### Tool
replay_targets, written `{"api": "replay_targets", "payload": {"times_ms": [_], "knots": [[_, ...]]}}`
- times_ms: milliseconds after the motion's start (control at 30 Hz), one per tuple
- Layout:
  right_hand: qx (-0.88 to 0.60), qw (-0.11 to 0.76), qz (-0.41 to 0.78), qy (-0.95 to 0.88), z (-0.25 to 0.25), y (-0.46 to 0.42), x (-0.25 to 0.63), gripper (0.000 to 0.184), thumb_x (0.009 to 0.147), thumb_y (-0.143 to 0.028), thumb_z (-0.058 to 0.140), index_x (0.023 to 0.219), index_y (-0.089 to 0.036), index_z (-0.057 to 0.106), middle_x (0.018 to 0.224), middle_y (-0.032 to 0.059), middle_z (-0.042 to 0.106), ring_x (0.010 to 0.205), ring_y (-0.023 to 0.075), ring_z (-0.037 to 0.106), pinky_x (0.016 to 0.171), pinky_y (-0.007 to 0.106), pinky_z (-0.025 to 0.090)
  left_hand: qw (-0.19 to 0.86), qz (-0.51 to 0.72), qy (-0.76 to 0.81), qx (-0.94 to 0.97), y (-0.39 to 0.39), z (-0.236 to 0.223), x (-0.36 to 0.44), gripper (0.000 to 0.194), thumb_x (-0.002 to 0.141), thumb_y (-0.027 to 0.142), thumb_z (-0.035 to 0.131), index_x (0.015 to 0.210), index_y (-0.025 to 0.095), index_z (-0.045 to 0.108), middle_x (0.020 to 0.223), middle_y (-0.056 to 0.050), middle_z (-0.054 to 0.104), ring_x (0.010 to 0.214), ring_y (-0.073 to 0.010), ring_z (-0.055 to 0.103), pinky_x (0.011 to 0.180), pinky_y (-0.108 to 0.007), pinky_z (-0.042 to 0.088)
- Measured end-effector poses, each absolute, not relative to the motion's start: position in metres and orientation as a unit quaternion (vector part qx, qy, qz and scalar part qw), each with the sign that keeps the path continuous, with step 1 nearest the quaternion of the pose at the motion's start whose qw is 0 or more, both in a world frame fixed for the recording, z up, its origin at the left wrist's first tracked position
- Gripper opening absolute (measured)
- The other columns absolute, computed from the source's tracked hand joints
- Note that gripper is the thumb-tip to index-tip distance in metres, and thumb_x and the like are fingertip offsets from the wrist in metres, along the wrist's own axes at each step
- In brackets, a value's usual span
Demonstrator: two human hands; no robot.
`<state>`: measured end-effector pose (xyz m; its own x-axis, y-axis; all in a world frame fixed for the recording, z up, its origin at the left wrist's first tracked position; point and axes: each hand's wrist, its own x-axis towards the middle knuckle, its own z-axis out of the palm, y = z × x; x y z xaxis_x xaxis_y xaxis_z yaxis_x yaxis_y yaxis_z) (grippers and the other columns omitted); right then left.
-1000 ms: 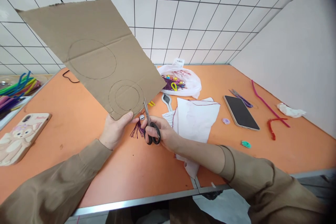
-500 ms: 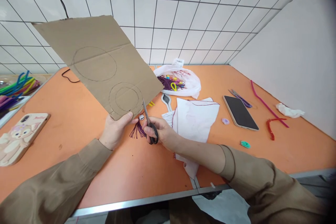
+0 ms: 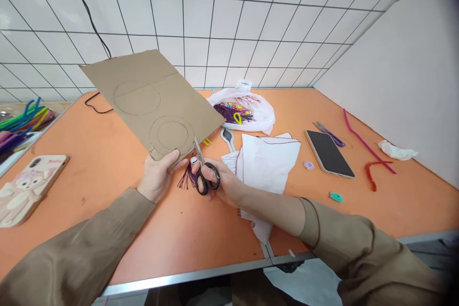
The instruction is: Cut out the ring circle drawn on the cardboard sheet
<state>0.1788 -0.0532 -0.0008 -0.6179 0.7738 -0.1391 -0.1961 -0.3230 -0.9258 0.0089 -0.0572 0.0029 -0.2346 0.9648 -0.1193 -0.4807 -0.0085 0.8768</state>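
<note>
Currently, left hand (image 3: 158, 174): thumb and fingers pinching cardboard (image 3: 190, 100) above table (image 3: 186, 234)
Right hand (image 3: 223, 178): fingers through scissors (image 3: 199, 151), blades at cardboard's edge
Bag (image 3: 265, 112): red print, illegible
Phone case (image 3: 28, 189): pink lettering, illegible

The head-worn camera looks forward and down over the orange table (image 3: 172, 239) toward the tiled wall (image 3: 229, 16).

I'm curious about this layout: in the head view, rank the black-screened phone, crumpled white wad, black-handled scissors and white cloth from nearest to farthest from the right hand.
1. Black-handled scissors: held in the right hand.
2. White cloth: just to its right.
3. Black-screened phone: farther right on the table.
4. Crumpled white wad: far right.
</note>
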Motion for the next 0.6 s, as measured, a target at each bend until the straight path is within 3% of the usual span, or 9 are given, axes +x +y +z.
{"api": "replay_targets", "payload": {"times_ms": [167, 300, 500, 600], "knots": [[-0.273, 0.294, 0.751, -0.525, -0.001, -0.056, 0.179, 0.043, 0.077, -0.057, 0.065, 0.09, -0.018, 0.052, 0.06, -0.0025, 0.062, 0.042, 0.0094, 0.053, 0.039, 0.021, 0.035, 0.521, 0.673, 0.432, 0.297, -0.051, 0.002, 0.005, 0.048, 0.067, 0.018, 0.081, 0.113, 0.021, 0.068, 0.114, -0.007, 0.072, 0.099, -0.0217, 0.069, 0.071, -0.026, 0.061], [-0.275, 0.263, 0.729, -0.569, 0.006, -0.061, 0.177, 0.037, 0.07, -0.043, 0.075, 0.087, -0.018, 0.053, 0.06, -0.0033, 0.06, 0.052, 0.0103, 0.056, 0.045, 0.021, 0.041, 0.489, 0.705, 0.419, 0.297, -0.043, 0.008, -0.003, 0.044, 0.068, 0.016, 0.079, 0.111, 0.024, 0.069, 0.114, -0.005, 0.073, 0.095, -0.0196, 0.071, 0.07, -0.023, 0.061], [-0.361, 0.504, 0.6, -0.506, 0.014, -0.044, 0.178, 0.037, 0.074, -0.04, 0.071, 0.096, -0.021, 0.047, 0.072, -0.0033, 0.063, 0.058, 0.0088, 0.058, 0.052, 0.022, 0.044, 0.572, 0.648, 0.407, 0.296, -0.052, 0.016, -0.001, 0.043, 0.066, 0.016, 0.081, 0.108, 0.018, 0.071, 0.103, -0.006, 0.076, 0.088, -0.0218, 0.074, 0.06, -0.02, 0.061], [-0.392, 0.545, 0.565, -0.479, 0.01, -0.029, 0.183, 0.042, 0.074, -0.045, 0.068, 0.099, -0.022, 0.044, 0.074, -0.0038, 0.063, 0.048, 0.0069, 0.053, 0.045, 0.022, 0.04, 0.601, 0.624, 0.395, 0.306, -0.057, 0.018, 0.002, 0.042, 0.07, 0.015, 0.078, 0.112, 0.019, 0.07, 0.106, -0.008, 0.076, 0.089, -0.0235, 0.074, 0.059, -0.019, 0.061]]}}
